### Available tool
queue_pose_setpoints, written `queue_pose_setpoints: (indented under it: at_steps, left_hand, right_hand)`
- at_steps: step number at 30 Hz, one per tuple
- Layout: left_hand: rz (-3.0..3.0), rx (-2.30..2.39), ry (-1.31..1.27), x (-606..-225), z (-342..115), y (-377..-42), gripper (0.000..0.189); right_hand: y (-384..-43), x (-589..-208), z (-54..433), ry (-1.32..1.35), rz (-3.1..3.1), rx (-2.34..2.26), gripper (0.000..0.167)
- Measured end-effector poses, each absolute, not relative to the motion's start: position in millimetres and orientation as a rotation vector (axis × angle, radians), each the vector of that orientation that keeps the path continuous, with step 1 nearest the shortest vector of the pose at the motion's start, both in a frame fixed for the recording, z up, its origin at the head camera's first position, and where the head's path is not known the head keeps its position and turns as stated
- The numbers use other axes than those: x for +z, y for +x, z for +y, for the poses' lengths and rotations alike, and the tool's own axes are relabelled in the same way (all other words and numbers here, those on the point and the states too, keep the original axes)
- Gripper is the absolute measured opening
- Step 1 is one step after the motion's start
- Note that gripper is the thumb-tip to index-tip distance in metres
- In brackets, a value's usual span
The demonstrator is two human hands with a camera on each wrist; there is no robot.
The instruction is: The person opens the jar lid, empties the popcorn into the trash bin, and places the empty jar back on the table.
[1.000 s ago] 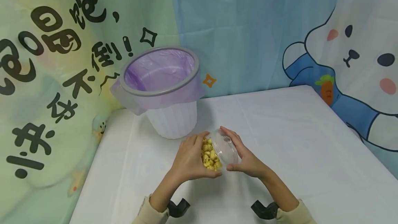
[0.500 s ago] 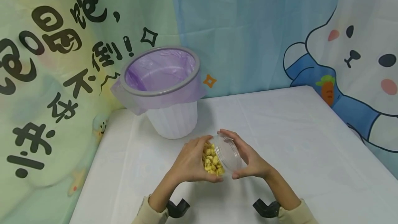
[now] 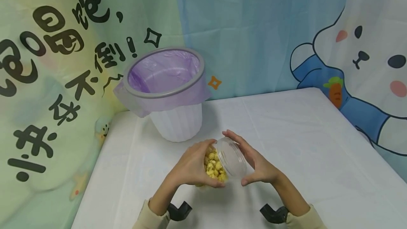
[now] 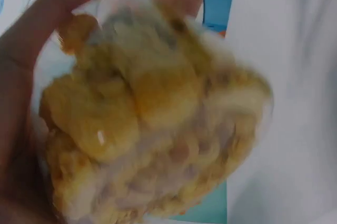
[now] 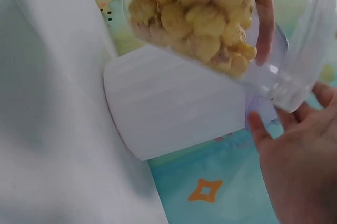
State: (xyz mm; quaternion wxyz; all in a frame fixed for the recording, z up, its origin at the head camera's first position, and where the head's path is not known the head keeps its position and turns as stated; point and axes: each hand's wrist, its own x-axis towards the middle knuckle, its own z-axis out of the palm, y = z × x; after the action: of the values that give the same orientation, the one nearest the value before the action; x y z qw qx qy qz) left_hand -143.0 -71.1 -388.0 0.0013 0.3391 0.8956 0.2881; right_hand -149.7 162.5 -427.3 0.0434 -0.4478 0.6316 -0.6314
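Note:
A clear plastic jar of yellow popcorn [image 3: 214, 167] lies tipped on its side above the table, its mouth facing right. My left hand [image 3: 195, 167] grips the jar's body, fingers over the far side and thumb along the near side. A transparent ridged lid [image 3: 233, 158] sits at the jar's mouth. My right hand [image 3: 254, 163] spreads around that lid, fingertips at its far rim and thumb just off its near rim. In the right wrist view, loose fingers [image 5: 287, 118] show beside the lid. Blurred popcorn [image 4: 158, 92] fills the left wrist view.
A white bin [image 3: 179, 123] with a grey rim and purple liner bag [image 3: 165, 70] stands on the table behind the jar. White cloth covers the table [image 3: 302, 144]. Printed curtains [image 3: 248, 34] hang behind and to the left.
My right thumb has moved away from the lid's near rim and the hand has spread wider. The jar has shifted slightly towards me, still in my left hand.

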Motion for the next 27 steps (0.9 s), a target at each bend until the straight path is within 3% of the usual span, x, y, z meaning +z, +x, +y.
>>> queue_pose_setpoints:
  at_steps: [13, 27]
  left_hand:
    - [3.017, 0.769, 0.974, -390.7, -66.7, -137.8, 0.106]
    - [2.716, 0.913, 1.048, -382.4, -75.0, -143.0, 0.105]
  right_hand:
    - [-143.4, -437.6, 152.0, -1.118, 2.080, -2.013, 0.095]
    - [-150.2, -424.8, 158.3, -1.476, 1.936, -1.929, 0.104]
